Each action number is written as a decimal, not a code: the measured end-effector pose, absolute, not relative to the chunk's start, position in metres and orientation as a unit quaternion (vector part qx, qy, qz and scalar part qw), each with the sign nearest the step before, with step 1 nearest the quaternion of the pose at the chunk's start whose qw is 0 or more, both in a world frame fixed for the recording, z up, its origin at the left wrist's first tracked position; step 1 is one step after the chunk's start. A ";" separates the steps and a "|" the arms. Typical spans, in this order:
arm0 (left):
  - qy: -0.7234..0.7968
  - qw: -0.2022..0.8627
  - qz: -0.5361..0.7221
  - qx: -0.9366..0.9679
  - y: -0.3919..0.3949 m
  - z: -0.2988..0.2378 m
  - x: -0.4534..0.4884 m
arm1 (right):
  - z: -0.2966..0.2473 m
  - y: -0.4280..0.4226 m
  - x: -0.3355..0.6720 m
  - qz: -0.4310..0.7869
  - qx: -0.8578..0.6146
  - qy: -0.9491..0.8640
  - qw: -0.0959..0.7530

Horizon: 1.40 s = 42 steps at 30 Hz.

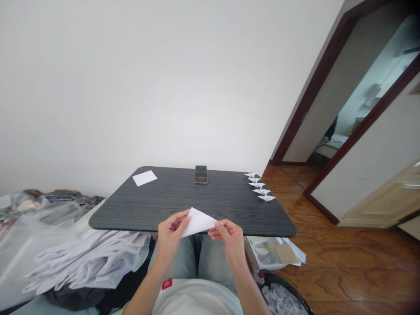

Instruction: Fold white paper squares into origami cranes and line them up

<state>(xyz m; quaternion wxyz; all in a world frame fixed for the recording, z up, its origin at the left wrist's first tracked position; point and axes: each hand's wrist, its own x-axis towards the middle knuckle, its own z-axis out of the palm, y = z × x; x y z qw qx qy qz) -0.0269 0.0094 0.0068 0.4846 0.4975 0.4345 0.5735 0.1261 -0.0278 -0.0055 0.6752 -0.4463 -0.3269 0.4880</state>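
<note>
A white paper sheet folded into a triangle (197,222) is held up in front of me, just over the near edge of the dark grey wood-grain table (192,210). My left hand (170,232) pinches its left corner between thumb and fingers. My right hand (229,239) grips its right end with fingertips. Farther away on the table lie a flat square of white paper (145,178), a smartphone (201,174) near the back edge, and several small folded paper cranes (259,186) in a row along the right edge.
On the bed at left lies a heap of white paper sheets (88,262) beside crumpled bedding. A box of papers (272,254) sits below the table's right corner, above a dark basket of paper scraps (280,298). A wooden floor and doorway lie to the right.
</note>
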 end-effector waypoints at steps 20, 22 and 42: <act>0.447 0.438 0.593 0.506 0.009 0.005 -0.028 | -0.002 -0.027 0.129 0.503 -0.461 -0.317 0.658; 0.450 0.430 0.597 0.507 0.009 0.006 -0.027 | -0.002 -0.027 0.130 0.506 -0.460 -0.318 0.656; 0.451 0.407 0.596 0.525 0.008 0.005 -0.023 | -0.003 -0.026 0.126 0.504 -0.459 -0.337 0.650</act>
